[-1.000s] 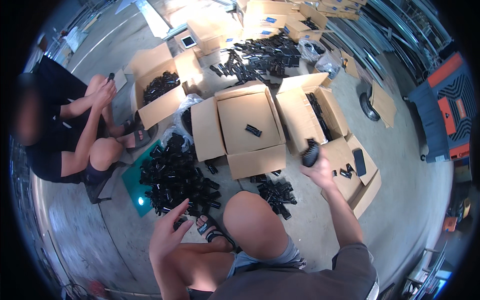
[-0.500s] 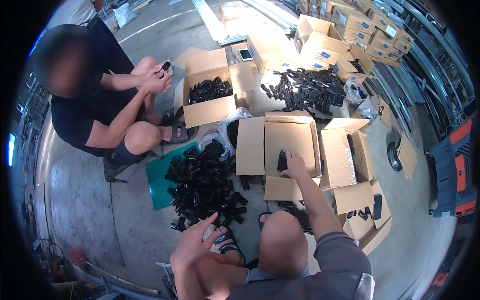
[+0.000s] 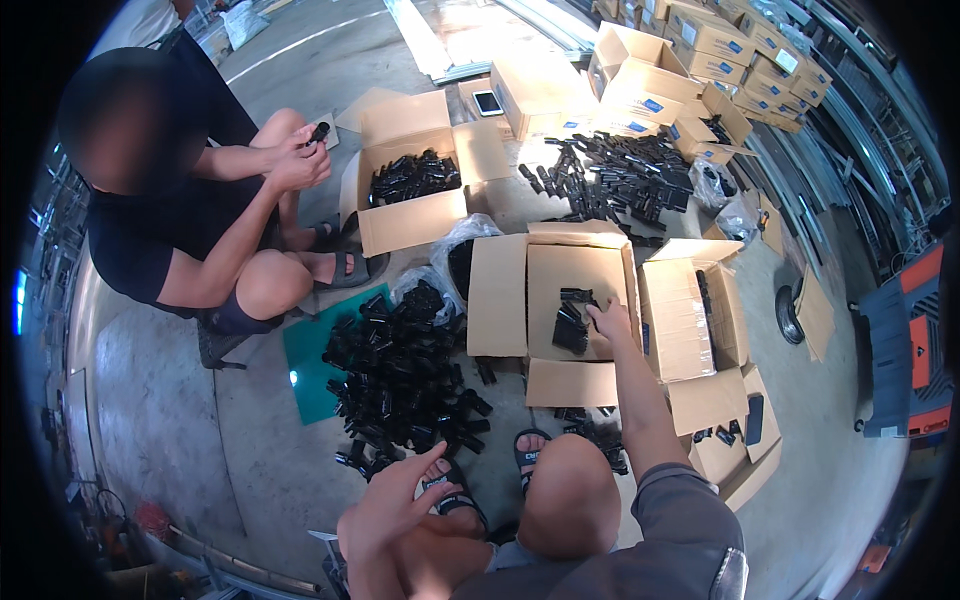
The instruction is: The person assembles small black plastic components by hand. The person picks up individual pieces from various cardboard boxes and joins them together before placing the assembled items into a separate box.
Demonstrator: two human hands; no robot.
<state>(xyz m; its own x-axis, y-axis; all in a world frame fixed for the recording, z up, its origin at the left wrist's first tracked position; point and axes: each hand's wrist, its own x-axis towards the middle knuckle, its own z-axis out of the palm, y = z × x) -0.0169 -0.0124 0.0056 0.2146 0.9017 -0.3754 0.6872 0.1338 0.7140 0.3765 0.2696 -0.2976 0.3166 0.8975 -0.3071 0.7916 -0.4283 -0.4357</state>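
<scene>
The grey floor (image 3: 165,440) carries cardboard boxes (image 3: 498,300), black parts (image 3: 640,182) and a green sheet (image 3: 304,352).

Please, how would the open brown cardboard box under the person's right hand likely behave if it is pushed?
The open brown cardboard box would probably slide rather than tip, since its bottom looks broad. Its left flap may bend easily, as it spreads outward. The small shiny black pieces inside might shift, because they seem to lie loose.

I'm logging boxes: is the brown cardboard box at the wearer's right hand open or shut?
Open: the brown cardboard box has flaps folded outward, and black oblong parts show inside beside the right hand.
</scene>
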